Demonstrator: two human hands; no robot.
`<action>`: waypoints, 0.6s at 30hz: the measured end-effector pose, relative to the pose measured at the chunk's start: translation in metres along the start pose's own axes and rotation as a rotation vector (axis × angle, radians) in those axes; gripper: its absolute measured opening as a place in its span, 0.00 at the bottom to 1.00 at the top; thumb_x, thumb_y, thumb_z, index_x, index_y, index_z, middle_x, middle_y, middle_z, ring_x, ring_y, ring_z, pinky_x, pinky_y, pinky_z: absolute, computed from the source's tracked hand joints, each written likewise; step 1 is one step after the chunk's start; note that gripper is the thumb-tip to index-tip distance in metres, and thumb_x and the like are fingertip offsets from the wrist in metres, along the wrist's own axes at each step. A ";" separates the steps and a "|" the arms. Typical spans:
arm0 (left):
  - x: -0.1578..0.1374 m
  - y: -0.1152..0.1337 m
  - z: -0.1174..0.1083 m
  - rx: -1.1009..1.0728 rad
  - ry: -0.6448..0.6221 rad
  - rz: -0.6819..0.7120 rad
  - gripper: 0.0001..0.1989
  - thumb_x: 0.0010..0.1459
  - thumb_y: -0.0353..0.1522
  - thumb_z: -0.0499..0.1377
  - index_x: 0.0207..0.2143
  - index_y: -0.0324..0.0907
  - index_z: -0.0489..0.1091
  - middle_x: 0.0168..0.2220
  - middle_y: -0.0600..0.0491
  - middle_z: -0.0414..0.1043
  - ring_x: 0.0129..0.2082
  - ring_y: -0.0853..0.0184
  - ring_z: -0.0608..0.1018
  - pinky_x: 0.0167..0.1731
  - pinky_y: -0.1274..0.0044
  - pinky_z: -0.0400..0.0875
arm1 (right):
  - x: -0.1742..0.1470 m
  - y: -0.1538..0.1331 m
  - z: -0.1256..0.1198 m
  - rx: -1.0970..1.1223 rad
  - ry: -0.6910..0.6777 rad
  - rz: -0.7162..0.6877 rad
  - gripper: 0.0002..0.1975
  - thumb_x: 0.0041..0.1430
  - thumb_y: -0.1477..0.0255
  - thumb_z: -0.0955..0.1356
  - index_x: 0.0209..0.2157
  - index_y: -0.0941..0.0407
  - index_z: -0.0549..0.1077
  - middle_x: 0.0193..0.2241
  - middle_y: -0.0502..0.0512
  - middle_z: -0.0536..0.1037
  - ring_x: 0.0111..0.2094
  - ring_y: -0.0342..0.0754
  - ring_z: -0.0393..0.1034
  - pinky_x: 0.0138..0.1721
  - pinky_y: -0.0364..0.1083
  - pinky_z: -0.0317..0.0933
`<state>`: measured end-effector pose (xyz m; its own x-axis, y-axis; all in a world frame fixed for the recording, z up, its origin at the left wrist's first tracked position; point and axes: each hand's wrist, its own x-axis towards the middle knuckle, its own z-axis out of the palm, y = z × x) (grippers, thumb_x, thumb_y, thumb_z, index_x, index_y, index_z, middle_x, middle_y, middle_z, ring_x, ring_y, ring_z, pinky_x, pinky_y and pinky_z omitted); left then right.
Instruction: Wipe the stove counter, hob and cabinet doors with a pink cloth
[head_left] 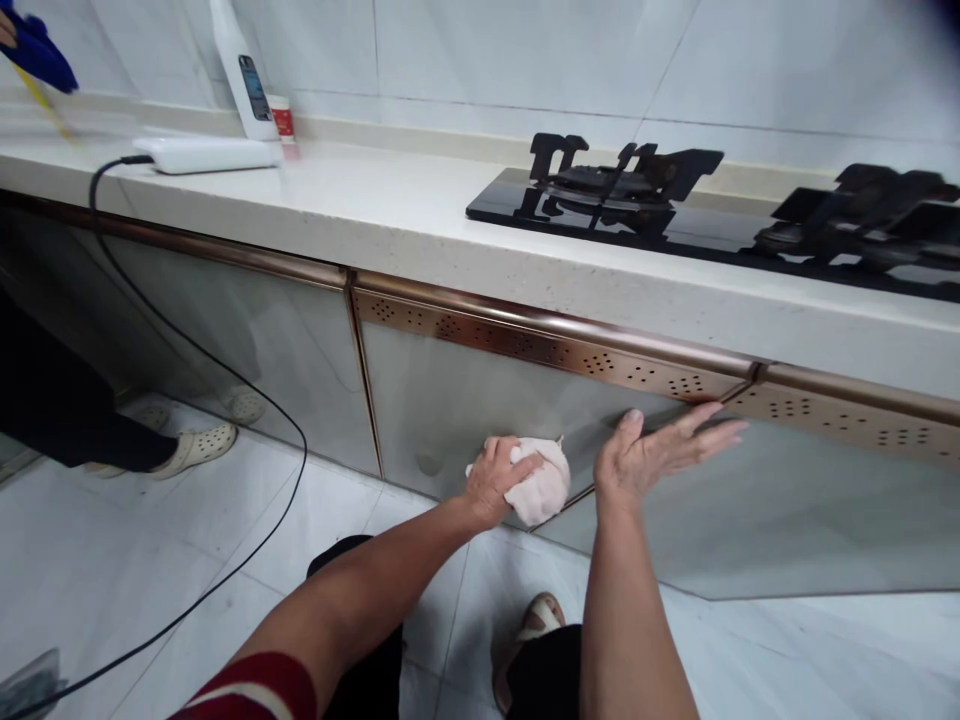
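Note:
My left hand (496, 480) is closed around a bunched, pale pinkish-white cloth (544, 485). The cloth lies against the lower part of a grey-green cabinet door (442, 390) with bronze-coloured trim. To the right, my right hand (656, 455) is open, its fingers stretched out and holding nothing. Those fingertips are close to the edge between two doors, just under the perforated metal strip (555, 350); whether they touch it I cannot tell. Part of the door edge is hidden behind my wrist.
A black gas stove (600, 205) sits on the white countertop (390, 190). Farther left stand a white bottle (244, 75), a red-and-white cup (282, 120) and a flat white device (206, 155). Its black cable (296, 480) runs across the floor. Another person's shoe (196, 450) is at left.

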<state>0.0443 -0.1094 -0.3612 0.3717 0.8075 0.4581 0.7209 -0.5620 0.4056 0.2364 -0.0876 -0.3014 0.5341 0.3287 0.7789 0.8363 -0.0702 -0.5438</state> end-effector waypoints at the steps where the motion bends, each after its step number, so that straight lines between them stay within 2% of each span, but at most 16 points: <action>1: 0.001 0.004 0.000 -0.011 0.027 0.043 0.16 0.63 0.37 0.65 0.53 0.59 0.76 0.53 0.50 0.67 0.53 0.59 0.71 0.47 0.72 0.76 | 0.000 0.000 0.000 -0.005 0.004 0.001 0.46 0.69 0.44 0.54 0.75 0.62 0.43 0.74 0.76 0.36 0.75 0.69 0.25 0.67 0.76 0.35; 3: 0.008 0.006 -0.006 -0.057 0.175 0.081 0.15 0.62 0.37 0.66 0.52 0.56 0.76 0.54 0.49 0.66 0.54 0.58 0.71 0.49 0.71 0.75 | 0.000 0.000 0.001 -0.017 0.010 0.016 0.46 0.69 0.44 0.53 0.75 0.60 0.43 0.74 0.75 0.37 0.75 0.68 0.26 0.67 0.76 0.36; 5: 0.021 0.000 -0.018 -0.109 0.355 0.055 0.17 0.61 0.38 0.67 0.53 0.54 0.75 0.56 0.48 0.63 0.56 0.58 0.70 0.53 0.70 0.74 | 0.000 -0.002 0.001 -0.024 0.005 0.032 0.45 0.69 0.44 0.53 0.75 0.60 0.43 0.74 0.75 0.36 0.75 0.68 0.26 0.67 0.76 0.36; 8: 0.043 -0.019 -0.044 -0.161 0.621 -0.112 0.21 0.58 0.35 0.67 0.54 0.49 0.71 0.58 0.45 0.58 0.59 0.56 0.70 0.59 0.67 0.70 | 0.000 -0.005 0.002 -0.027 -0.013 0.036 0.46 0.69 0.45 0.52 0.75 0.61 0.41 0.74 0.75 0.35 0.75 0.68 0.24 0.67 0.76 0.36; 11: 0.058 -0.037 -0.068 -0.193 0.871 -0.333 0.19 0.58 0.31 0.65 0.52 0.44 0.68 0.57 0.42 0.60 0.61 0.55 0.69 0.63 0.64 0.66 | 0.001 -0.008 0.002 -0.028 -0.017 0.053 0.45 0.69 0.45 0.51 0.75 0.60 0.40 0.74 0.75 0.35 0.75 0.68 0.24 0.66 0.77 0.35; 14: 0.060 -0.053 -0.081 -0.223 0.957 -0.512 0.19 0.59 0.29 0.64 0.51 0.42 0.65 0.55 0.40 0.62 0.61 0.55 0.68 0.66 0.63 0.62 | 0.001 -0.009 0.001 -0.024 -0.022 0.062 0.45 0.69 0.45 0.51 0.75 0.59 0.40 0.74 0.74 0.35 0.75 0.68 0.24 0.66 0.78 0.36; 18: 0.052 -0.074 -0.082 -0.335 0.886 -0.671 0.23 0.57 0.29 0.66 0.54 0.42 0.64 0.59 0.39 0.64 0.63 0.57 0.68 0.68 0.65 0.60 | 0.001 -0.009 -0.002 -0.025 -0.031 0.058 0.46 0.69 0.45 0.52 0.75 0.62 0.41 0.74 0.76 0.36 0.75 0.68 0.25 0.67 0.76 0.36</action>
<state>-0.0373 -0.0405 -0.3027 -0.6619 0.6268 0.4111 0.3776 -0.1950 0.9052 0.2293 -0.0886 -0.2950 0.5779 0.3520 0.7363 0.8072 -0.1137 -0.5792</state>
